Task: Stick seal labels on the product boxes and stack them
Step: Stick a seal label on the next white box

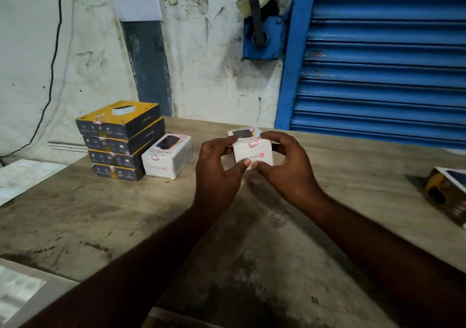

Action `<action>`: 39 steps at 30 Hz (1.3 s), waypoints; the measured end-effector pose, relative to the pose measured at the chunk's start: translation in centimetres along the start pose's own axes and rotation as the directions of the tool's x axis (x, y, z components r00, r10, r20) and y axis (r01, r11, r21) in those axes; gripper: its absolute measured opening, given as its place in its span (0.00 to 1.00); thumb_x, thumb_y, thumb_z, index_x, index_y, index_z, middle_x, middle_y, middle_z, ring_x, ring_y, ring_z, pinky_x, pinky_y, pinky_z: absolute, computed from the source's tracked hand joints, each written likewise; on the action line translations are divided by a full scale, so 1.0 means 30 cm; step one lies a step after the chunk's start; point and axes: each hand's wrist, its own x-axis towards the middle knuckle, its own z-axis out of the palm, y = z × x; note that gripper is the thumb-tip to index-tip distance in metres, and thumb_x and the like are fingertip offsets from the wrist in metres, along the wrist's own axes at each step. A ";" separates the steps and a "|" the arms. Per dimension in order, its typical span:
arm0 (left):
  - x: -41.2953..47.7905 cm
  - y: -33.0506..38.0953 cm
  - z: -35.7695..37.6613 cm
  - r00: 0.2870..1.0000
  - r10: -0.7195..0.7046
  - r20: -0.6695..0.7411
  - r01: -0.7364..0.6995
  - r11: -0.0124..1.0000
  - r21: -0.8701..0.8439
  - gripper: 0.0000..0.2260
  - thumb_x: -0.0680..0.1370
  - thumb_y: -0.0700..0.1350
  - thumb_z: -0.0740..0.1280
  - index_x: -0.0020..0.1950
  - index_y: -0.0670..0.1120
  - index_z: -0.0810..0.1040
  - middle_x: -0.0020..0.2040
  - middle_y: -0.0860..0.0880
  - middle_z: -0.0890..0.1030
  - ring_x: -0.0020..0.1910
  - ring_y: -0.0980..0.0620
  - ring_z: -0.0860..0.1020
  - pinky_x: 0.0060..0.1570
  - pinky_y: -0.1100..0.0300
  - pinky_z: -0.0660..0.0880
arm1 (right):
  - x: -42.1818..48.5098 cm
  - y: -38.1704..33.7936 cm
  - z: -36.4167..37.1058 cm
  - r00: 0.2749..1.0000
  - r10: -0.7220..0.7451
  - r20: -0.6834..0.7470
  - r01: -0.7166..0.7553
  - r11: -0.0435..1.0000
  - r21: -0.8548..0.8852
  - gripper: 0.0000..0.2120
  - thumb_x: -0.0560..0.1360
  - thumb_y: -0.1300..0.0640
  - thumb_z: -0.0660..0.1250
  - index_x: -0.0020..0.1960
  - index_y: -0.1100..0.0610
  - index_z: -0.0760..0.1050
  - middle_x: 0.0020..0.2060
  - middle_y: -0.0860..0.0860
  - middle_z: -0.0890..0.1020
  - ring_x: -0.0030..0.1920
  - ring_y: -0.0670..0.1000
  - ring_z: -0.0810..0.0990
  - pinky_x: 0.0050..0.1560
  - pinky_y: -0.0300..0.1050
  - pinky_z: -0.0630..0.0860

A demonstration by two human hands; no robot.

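Together, the left hand point(219, 167) and right hand point(286, 166) gripped the white box point(253, 155) over the bench point(106, 216). Its seal label point(253, 144) probably needed firm rubbing flat across the lid edge.

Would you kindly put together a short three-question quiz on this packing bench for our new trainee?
1. True or false: the left hand and the right hand both grip the small white cardboard box.
2. How many boxes make up the stack of yellow-and-black cardboard boxes?
3. Multiple choice: the second white cardboard box lies A) on top of the stack, B) on the wooden table beside the stack, C) under the stack.

Key: 1 true; 2 four; 3 B.
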 end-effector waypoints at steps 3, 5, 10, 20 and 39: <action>-0.028 0.022 0.075 0.997 -0.028 0.070 0.032 0.998 -0.058 0.20 0.72 0.41 0.78 0.62 0.51 0.80 0.59 0.52 0.77 0.54 0.61 0.78 0.52 0.78 0.71 | -0.035 0.053 -0.109 0.999 0.023 -0.029 -0.024 0.999 -0.044 0.29 0.66 0.66 0.79 0.64 0.51 0.76 0.62 0.49 0.78 0.58 0.44 0.80 0.54 0.30 0.77; -0.034 0.033 0.120 0.994 -0.001 0.110 0.008 0.998 -0.063 0.17 0.73 0.43 0.77 0.61 0.50 0.81 0.58 0.52 0.77 0.54 0.63 0.77 0.53 0.76 0.72 | -0.046 0.086 -0.162 0.998 0.046 -0.038 -0.048 0.997 -0.058 0.30 0.65 0.65 0.81 0.63 0.50 0.76 0.61 0.50 0.79 0.58 0.45 0.81 0.57 0.38 0.79; -0.021 0.046 0.210 0.996 -0.005 0.085 0.016 0.991 -0.132 0.10 0.77 0.47 0.73 0.57 0.47 0.82 0.56 0.52 0.80 0.55 0.57 0.80 0.56 0.57 0.80 | -0.021 0.118 -0.225 0.995 0.099 -0.027 -0.099 0.995 -0.004 0.35 0.57 0.55 0.83 0.60 0.44 0.73 0.61 0.49 0.80 0.61 0.42 0.79 0.59 0.52 0.81; -0.046 0.060 0.231 0.973 0.173 0.155 -0.144 0.973 -0.181 0.08 0.77 0.42 0.68 0.52 0.46 0.85 0.50 0.51 0.82 0.50 0.57 0.81 0.51 0.68 0.75 | -0.031 0.145 -0.239 0.997 0.067 -0.023 -0.068 0.997 -0.037 0.43 0.60 0.56 0.86 0.68 0.49 0.66 0.58 0.44 0.77 0.57 0.37 0.77 0.55 0.28 0.72; 0.033 0.056 0.113 0.906 0.213 0.365 -0.215 0.976 -0.035 0.14 0.76 0.44 0.75 0.61 0.51 0.80 0.65 0.57 0.79 0.63 0.67 0.74 0.57 0.78 0.65 | -0.016 0.131 -0.341 0.943 0.130 0.306 -0.208 0.948 0.239 0.44 0.59 0.62 0.83 0.72 0.53 0.71 0.68 0.51 0.78 0.67 0.52 0.79 0.62 0.52 0.79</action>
